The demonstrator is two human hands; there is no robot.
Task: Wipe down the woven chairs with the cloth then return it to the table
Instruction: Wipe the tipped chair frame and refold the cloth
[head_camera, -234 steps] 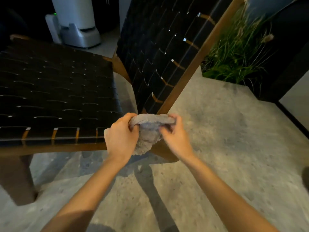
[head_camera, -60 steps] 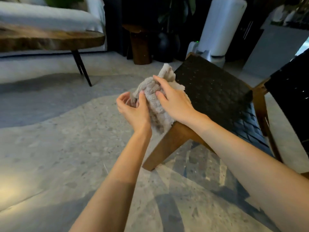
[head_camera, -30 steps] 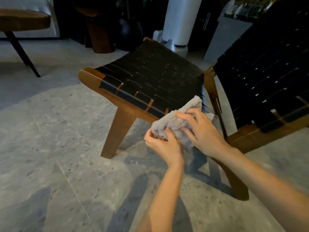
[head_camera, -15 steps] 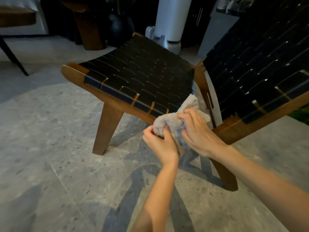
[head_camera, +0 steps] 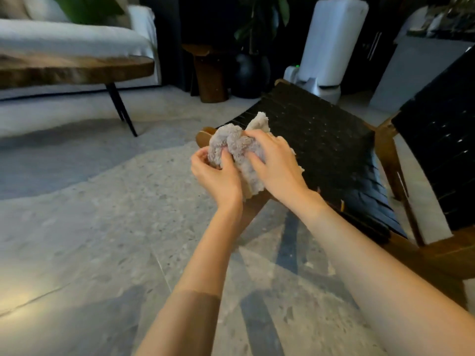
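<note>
two hands [head_camera: 218, 176] [head_camera: 277, 168] grip cloth [head_camera: 241, 150] | speckled floor [head_camera: 102, 227] | chair [head_camera: 321, 150], table [head_camera: 77, 70], sofa [head_camera: 64, 37]

The head-worn camera (wide-angle) looks forward and down, close above the woven chair [head_camera: 323, 150].

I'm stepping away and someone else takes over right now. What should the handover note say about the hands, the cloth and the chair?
Left hand: grips the bunched grey cloth from its left side.
Right hand: fingers curled over the cloth's right side.
The cloth is held up at the front edge of the black woven chair seat; whether it touches the seat cannot be told.
The wooden table stands far left.
Done: how much has been wiped cannot be told.
Left: finish any wiping, then put the cloth on the table.
</note>
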